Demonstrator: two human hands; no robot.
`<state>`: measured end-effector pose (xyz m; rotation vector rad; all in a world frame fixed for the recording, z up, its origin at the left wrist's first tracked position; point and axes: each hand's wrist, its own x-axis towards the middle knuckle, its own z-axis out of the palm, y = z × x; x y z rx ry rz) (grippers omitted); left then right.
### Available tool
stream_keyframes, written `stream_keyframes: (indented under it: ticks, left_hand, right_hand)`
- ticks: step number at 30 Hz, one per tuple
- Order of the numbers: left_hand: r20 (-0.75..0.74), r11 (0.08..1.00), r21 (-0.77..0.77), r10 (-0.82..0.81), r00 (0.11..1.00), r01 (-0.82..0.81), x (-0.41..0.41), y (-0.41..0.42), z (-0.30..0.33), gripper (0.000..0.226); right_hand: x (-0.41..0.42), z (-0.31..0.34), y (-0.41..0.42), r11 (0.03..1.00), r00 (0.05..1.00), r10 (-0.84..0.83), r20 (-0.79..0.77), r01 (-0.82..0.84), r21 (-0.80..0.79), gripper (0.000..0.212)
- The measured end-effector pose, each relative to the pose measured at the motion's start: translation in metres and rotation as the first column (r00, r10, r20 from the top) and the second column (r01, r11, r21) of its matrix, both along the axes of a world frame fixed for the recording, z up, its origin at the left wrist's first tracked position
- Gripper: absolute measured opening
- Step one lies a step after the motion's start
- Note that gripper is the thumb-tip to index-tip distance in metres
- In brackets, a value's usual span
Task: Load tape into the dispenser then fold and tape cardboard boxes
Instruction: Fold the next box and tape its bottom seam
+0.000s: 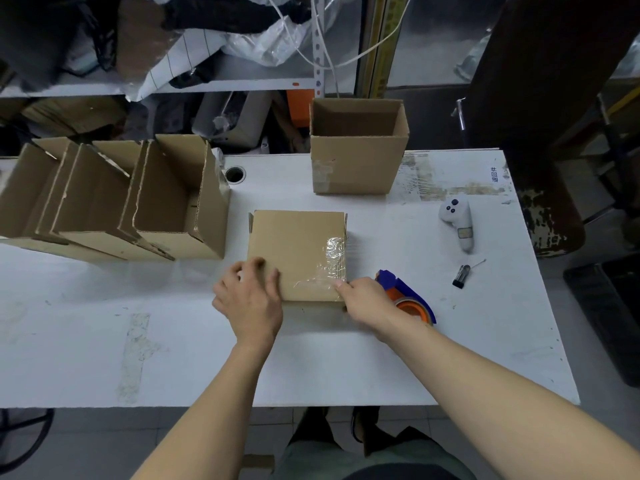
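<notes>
Both hands work the closed cardboard box (298, 254): left hand (251, 299) presses its near-left corner, fingers spread; right hand (363, 301) pinches clear tape (329, 265) at its near-right corner. Best rub that wrinkled tape flat while bracing the box; the tape dispenser (408, 299) sits just right of it.

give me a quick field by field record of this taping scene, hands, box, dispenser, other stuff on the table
left hand: left hand rests with curled fingers on the near left corner of the closed box
right hand: right hand presses clear tape at the box's near right corner
dispenser: tape dispenser, blue and orange, lies on the table behind the right hand
open boxes: upright box far side; row of boxes at left
other: white controller
</notes>
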<state>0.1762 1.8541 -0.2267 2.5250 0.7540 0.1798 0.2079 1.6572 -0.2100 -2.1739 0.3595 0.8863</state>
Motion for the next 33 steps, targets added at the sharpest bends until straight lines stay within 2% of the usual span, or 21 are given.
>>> stream_keyframes:
  ticks: [3,6,7,8,11,15,19,22,25,27,29,31,33]
  left_hand:
    - [-0.07,0.994,-0.096,0.053,0.996,-0.059,0.001,0.004,0.003,0.047]
    - [-0.132,0.977,-0.201,0.045,0.99,-0.072,0.001,-0.006,0.009,0.079]
    - [-0.133,0.976,-0.21,0.028,0.991,-0.056,0.0,-0.009,0.01,0.083]
    - [-0.117,0.974,-0.223,0.018,0.993,-0.044,-0.001,-0.007,0.011,0.078]
    - [-0.044,0.942,-0.314,0.112,0.993,-0.12,-0.003,0.013,0.014,0.034]
    - [-0.067,0.954,-0.264,0.13,0.989,-0.143,-0.006,0.029,0.016,0.035]
    - [-0.061,0.97,-0.211,0.111,0.992,-0.121,-0.004,0.023,0.024,0.035]
    - [0.017,0.956,-0.267,0.131,0.991,-0.122,0.001,0.021,0.046,0.031]
    - [0.051,0.853,-0.506,0.178,0.983,-0.129,0.009,0.028,0.068,0.029]
    - [-0.008,0.84,-0.532,0.125,0.992,-0.11,0.014,0.034,0.077,0.033]
    - [-0.047,0.807,-0.586,0.055,0.997,-0.072,0.018,0.034,0.089,0.043]
    - [-0.06,0.715,-0.697,0.019,0.998,-0.055,0.018,0.026,0.102,0.057]
    - [-0.078,0.644,-0.764,-0.044,0.996,-0.031,0.019,0.022,0.109,0.078]
  right_hand:
    - [-0.001,0.002,0.002,1.0,1.0,-0.018,-0.003,0.018,0.011,0.058]
    - [-0.004,0.002,0.002,0.999,0.999,-0.037,-0.011,0.038,0.019,0.061]
    - [-0.004,0.001,0.002,0.999,0.999,-0.047,-0.013,0.047,0.025,0.062]
    - [-0.005,0.001,0.002,0.998,0.998,-0.054,-0.012,0.054,0.029,0.064]
    - [-0.005,0.003,0.001,0.998,0.999,-0.045,-0.001,0.045,0.034,0.062]
    - [-0.005,0.008,0.003,1.0,1.0,-0.021,0.005,0.021,0.0,0.056]
    - [-0.006,0.012,0.002,0.993,0.994,-0.106,0.025,0.105,0.044,0.051]
    - [-0.005,0.014,-0.015,0.98,0.978,-0.176,0.108,0.165,0.111,0.046]
    - [-0.004,0.018,-0.032,0.883,0.927,-0.368,0.067,0.326,0.339,0.046]
    - [-0.004,0.025,-0.038,0.744,0.879,-0.474,-0.049,0.43,0.511,0.03]
    - [-0.004,0.033,-0.043,0.665,0.862,-0.49,-0.126,0.464,0.585,0.026]
    - [-0.004,0.036,-0.047,0.635,0.861,-0.477,-0.177,0.477,0.607,0.027]
    - [-0.006,0.041,-0.042,0.673,0.875,-0.455,-0.165,0.459,0.58,0.025]
